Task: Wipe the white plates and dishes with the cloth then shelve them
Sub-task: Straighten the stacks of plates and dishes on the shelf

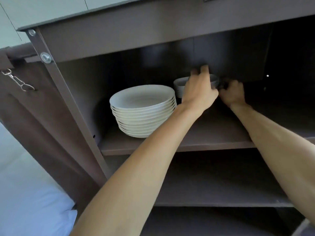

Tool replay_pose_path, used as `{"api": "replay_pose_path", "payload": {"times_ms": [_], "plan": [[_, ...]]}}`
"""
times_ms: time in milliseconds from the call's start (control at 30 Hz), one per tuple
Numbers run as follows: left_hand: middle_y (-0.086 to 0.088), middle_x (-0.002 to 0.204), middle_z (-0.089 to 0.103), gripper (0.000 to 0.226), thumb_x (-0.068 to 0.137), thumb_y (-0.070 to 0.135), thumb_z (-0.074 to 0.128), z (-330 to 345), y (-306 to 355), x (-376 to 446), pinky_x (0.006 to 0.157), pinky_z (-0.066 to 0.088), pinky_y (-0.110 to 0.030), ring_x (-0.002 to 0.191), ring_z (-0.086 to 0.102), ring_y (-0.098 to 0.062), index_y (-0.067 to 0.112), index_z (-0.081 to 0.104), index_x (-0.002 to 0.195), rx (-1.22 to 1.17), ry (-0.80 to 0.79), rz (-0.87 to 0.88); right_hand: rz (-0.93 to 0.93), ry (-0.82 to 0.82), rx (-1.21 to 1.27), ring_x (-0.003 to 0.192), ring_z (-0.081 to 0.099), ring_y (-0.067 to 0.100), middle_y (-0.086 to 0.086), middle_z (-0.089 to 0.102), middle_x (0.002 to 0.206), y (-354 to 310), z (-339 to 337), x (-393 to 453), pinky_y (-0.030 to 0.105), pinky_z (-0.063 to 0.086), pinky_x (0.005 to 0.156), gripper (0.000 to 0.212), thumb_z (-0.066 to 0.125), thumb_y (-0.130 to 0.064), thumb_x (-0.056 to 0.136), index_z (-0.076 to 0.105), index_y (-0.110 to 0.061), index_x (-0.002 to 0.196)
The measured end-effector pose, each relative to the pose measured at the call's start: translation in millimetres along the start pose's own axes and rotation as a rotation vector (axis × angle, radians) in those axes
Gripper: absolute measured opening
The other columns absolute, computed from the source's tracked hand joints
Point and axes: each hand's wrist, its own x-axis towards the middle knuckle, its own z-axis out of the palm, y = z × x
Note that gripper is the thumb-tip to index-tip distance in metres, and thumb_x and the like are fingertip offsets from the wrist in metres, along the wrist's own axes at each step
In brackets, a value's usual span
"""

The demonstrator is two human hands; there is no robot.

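Head camera view, looking forward and slightly down into an open dark brown cabinet (105, 40) with several shelves.

Two bare forearms reach up from the bottom of the frame toward the back of the upper shelf (213, 133). The left hand (199, 90) is stretched forward with its back to the camera, fingers extended and spread over the near side of a small stack of white dishes (180, 86), touching them. The right hand (233, 94) sits just to the right of that stack, close beside the left hand, with fingers curled inward. It lies in deep shadow and is blurred, so whether it grips the stack's far side or something else cannot be told.

On the upper shelf, toward the left, stands a tall stack of white deep plates (143, 111), nested one in another, upright and even. The small stack of dishes stands behind and to the right of it, further back on the same shelf, largely hidden by the left hand. The two stacks are near each other; whether they touch cannot be told.

Below is a lower shelf (213, 189), mostly covered by the forearms. A metal clip (17, 80) hangs on the cabinet's outer left side. A pale blue surface (29, 206) fills the lower left corner.
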Motion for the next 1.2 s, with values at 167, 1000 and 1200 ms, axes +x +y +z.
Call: {"api": "replay_pose_path", "payload": {"times_ms": [167,1000,1200], "plan": [[-0.008,0.145,0.052,0.05,0.094,0.032,0.06,-51.3,-7.0,-15.0,0.111,0.033,-0.042,0.134,0.048,-0.03,0.023,0.057,0.143,0.248,0.23,-0.016,-0.035,-0.092,0.226,0.135,0.048,0.032,0.013,0.056,0.144,-53.5,4.8,-30.2,0.029,0.037,0.107,0.04,0.045,-0.034,0.105,0.061,-0.018,0.138],[-0.004,0.11,0.057,0.065,0.1,0.062,0.032,-85.3,-122.8,-113.0,0.08,0.039,-0.039,0.102,0.055,-0.029,0.024,0.03,0.152,-0.452,0.438,-0.791,0.233,-0.273,0.796,0.133,0.049,0.029,0.009,0.05,0.149,-136.9,63.6,-127.6,0.047,0.036,0.117,0.069,0.025,-0.067,0.101,0.045,-0.022,0.149],[-0.01,0.166,0.027,0.123,0.071,0.083,0.059,-87.3,-126.8,-136.5,0.11,0.038,-0.054,0.145,0.037,-0.041,0.037,-0.011,0.162,-0.483,0.148,-0.67,0.263,-0.241,0.842,0.119,0.058,0.026,0.007,0.061,0.133,-134.9,61.7,-121.1,0.048,0.044,0.111,0.063,0.032,-0.065,0.099,0.052,-0.023,0.141]]}}
